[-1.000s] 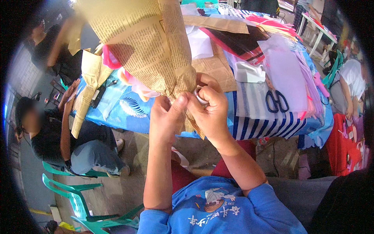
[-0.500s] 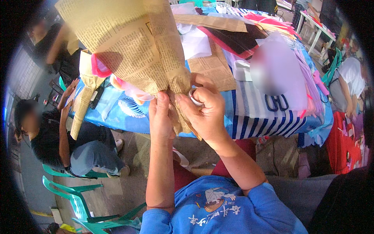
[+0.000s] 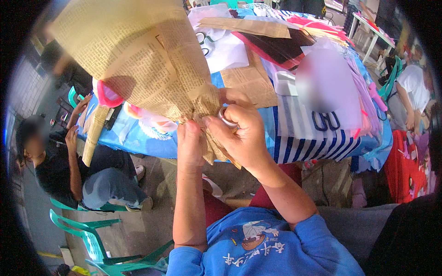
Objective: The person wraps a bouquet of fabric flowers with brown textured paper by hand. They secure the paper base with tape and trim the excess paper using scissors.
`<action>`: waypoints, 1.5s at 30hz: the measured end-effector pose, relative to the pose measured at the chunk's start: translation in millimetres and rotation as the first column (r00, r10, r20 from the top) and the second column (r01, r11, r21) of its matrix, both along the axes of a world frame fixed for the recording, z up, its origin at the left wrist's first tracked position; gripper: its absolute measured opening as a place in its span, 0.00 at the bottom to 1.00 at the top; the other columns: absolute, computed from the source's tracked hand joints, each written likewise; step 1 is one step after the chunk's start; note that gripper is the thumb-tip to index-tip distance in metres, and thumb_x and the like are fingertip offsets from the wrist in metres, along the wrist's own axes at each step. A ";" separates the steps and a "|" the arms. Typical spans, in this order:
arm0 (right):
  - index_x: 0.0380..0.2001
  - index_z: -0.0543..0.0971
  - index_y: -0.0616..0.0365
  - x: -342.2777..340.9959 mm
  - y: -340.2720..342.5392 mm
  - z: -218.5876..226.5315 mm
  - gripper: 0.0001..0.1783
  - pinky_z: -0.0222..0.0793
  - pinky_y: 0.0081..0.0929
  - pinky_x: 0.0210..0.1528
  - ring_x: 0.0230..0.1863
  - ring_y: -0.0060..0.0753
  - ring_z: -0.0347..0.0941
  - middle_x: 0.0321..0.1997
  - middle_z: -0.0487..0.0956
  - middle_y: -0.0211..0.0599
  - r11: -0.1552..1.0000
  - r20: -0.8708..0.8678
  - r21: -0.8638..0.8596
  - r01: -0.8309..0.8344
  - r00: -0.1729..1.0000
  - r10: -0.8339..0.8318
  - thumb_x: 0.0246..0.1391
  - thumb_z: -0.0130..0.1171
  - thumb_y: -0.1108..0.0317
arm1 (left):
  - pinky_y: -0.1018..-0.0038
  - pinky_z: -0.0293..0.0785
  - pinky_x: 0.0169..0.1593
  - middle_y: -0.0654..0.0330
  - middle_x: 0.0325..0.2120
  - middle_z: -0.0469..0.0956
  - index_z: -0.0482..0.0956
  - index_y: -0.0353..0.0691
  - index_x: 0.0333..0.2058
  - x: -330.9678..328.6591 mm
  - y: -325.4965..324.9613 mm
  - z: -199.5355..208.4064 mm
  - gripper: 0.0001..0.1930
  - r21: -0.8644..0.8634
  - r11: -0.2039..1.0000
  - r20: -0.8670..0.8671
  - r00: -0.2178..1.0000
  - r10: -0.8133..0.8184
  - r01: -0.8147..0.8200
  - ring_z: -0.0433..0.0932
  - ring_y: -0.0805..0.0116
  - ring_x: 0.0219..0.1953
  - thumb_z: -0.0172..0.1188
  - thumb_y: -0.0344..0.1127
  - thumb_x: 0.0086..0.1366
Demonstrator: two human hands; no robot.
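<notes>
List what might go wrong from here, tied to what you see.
1. The paper wrap is bunched tightly between the left hand and right hand; it may tear or crease there.
2. If either hand slackens, the bunched folds could spread open.
3. The scissors lie toward the near side of the table; a stray sleeve might knock them.

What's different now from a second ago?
The printed brown paper wrap has swung left and slightly down, uncovering dark scissor handles beyond it. Nothing was visibly grasped or released: the left hand and right hand still grip its gathered neck, the white ring staying at the right fingers.
</notes>
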State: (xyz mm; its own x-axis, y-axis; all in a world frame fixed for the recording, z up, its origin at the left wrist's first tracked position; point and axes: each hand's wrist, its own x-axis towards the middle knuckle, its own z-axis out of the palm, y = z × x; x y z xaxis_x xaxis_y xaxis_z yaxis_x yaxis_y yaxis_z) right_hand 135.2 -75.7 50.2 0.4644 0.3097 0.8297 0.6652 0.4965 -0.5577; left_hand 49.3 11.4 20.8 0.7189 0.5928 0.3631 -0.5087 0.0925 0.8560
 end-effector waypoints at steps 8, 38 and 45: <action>0.17 0.70 0.66 -3.5 3.4 -7.6 0.09 0.65 0.31 0.34 0.32 0.44 0.70 0.35 0.73 0.48 1.000 -0.119 -0.015 -0.022 0.993 0.020 0.39 0.61 0.74 | 0.72 0.71 0.42 0.53 0.38 0.72 0.65 0.28 0.45 -0.4 -4.2 4.0 0.29 -0.012 0.994 -0.091 0.990 0.105 -0.106 0.74 0.66 0.38 0.51 0.53 0.59; 0.15 0.75 0.64 34.2 -43.5 62.8 0.13 0.67 0.38 0.30 0.25 0.48 0.70 0.20 0.72 0.48 0.852 0.530 -0.464 0.242 0.847 0.047 0.42 0.55 0.65 | 0.69 0.66 0.48 0.53 0.44 0.70 0.63 0.29 0.49 -13.5 -10.9 10.5 0.30 -0.062 0.995 -0.023 0.997 0.079 -0.080 0.70 0.63 0.45 0.55 0.48 0.57; 0.15 0.70 0.65 37.1 -39.3 49.4 0.13 0.61 0.29 0.24 0.21 0.40 0.67 0.19 0.69 0.42 0.913 0.411 -0.393 0.108 0.909 0.070 0.40 0.62 0.70 | 0.64 0.68 0.49 0.53 0.45 0.69 0.60 0.34 0.52 -16.4 -13.2 6.8 0.31 -0.128 0.991 0.048 0.998 0.037 -0.031 0.70 0.59 0.46 0.53 0.51 0.58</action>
State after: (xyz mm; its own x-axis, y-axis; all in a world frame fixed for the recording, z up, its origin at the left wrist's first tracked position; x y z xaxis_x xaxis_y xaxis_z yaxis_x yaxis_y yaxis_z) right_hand 172.2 -115.0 99.6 0.1210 0.6487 0.7514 0.8828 0.2759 -0.3803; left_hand 32.9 -1.8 27.7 0.6801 0.6603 0.3186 -0.5557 0.1808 0.8115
